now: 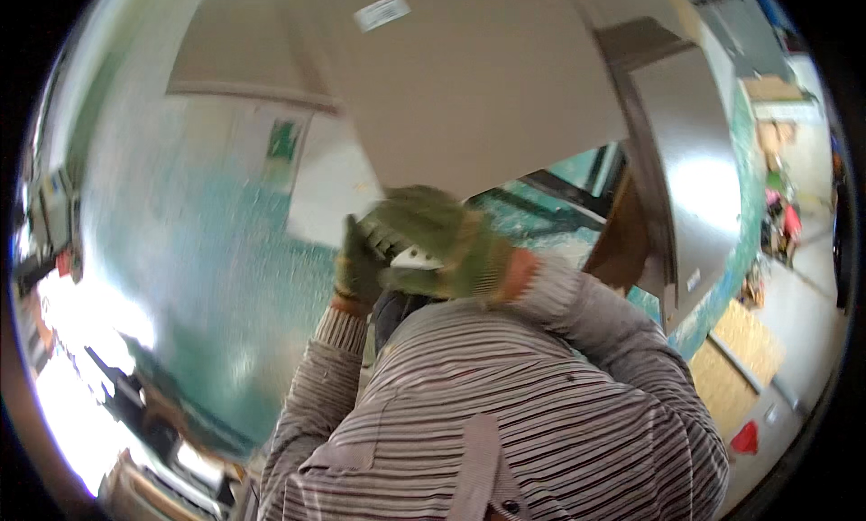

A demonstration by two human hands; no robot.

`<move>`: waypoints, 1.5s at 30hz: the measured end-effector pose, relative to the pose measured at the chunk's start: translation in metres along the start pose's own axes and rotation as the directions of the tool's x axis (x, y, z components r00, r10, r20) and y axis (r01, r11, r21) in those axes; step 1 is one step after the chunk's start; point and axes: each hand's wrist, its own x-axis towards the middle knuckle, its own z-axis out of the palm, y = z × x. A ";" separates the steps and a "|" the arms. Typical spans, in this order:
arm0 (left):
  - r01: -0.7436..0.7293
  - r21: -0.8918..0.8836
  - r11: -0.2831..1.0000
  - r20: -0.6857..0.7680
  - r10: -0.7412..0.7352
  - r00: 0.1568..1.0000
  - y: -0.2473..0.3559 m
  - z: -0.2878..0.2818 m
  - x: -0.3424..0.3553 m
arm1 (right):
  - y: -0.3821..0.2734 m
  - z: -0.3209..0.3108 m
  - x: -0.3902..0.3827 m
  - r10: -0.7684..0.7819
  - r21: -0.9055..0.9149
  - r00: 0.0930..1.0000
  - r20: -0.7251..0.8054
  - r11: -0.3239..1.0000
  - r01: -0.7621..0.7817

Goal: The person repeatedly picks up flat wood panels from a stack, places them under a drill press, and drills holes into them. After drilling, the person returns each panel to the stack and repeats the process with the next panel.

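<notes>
1. Grip: the right hand (428,237), in a green glove, is curled around a small pale piece (417,258) with dark spots, close in front of the torso.
2. The left hand (359,267), also gloved, is just beside it; its grip cannot be told, owing to blur and overlap.
3. Surface: a worn, patchy green surface (225,259) extends beneath and left of the hands, with glare at its left side.
4. Obstruction: a large taupe panel (478,79) bearing a white label (382,13) covers the area beyond the hands.
5. A white sheet (327,183) lies partly under this panel; a dark frame (577,194) shows to the right.
6. A glossy panel (690,160) stands farther right.
7. Room: yellowish boards (735,359) and a red item (746,438) rest on grey floor (803,295) at far right.
</notes>
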 end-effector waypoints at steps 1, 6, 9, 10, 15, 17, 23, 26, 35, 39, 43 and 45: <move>0.000 -0.265 0.964 0.065 0.018 0.998 -0.005 0.015 0.007 | -0.002 0.009 0.015 -0.015 -0.084 0.999 0.038 0.996 0.018; 0.108 -0.372 0.922 0.088 -0.080 0.993 0.001 0.062 0.030 | 0.024 0.020 0.036 0.172 -0.438 0.960 0.219 0.897 -0.061; 0.083 -0.051 0.995 0.028 -0.082 0.996 0.004 0.073 0.031 | 0.057 -0.014 0.002 0.107 -0.389 0.994 -0.025 0.915 -0.109; 0.038 0.101 0.994 -0.005 -0.038 0.999 0.006 0.075 0.031 | 0.068 -0.028 -0.007 0.085 -0.465 0.996 -0.035 0.881 -0.092; 0.012 0.243 0.970 -0.127 0.019 0.992 0.004 0.075 0.031 | 0.137 -0.165 -0.075 0.326 -0.758 0.942 -0.081 0.594 -0.270; -0.025 0.199 0.980 -0.073 0.040 0.997 0.003 0.067 0.025 | 0.164 -0.218 -0.102 0.501 -0.801 0.834 -0.232 0.387 -0.456; -0.060 0.243 0.968 -0.070 0.079 0.994 0.024 0.011 -0.021 | 0.137 -0.226 -0.166 0.426 -0.553 0.773 -0.470 0.540 -0.634; 0.096 0.254 0.962 -0.064 -0.083 0.995 0.040 -0.003 -0.039 | 0.107 -0.186 -0.124 0.239 -0.541 0.913 -0.331 0.745 -0.391; -0.131 0.512 0.849 -0.244 0.290 0.925 0.061 0.043 0.035 | 0.090 -0.050 0.040 -0.065 -0.330 0.898 0.436 0.916 0.227; -0.090 0.823 0.561 -0.288 0.549 0.785 0.049 0.034 0.040 | 0.172 -0.087 0.104 0.113 -0.623 0.975 0.190 0.781 0.031; -0.106 0.839 0.534 -0.272 0.579 0.769 0.037 0.020 0.045 | 0.255 -0.154 0.190 0.446 -0.801 0.894 -0.034 0.523 -0.292; -0.033 0.857 0.514 -0.311 0.568 0.762 0.037 0.019 0.046 | 0.280 -0.170 0.237 0.550 -0.811 0.827 -0.116 0.429 -0.399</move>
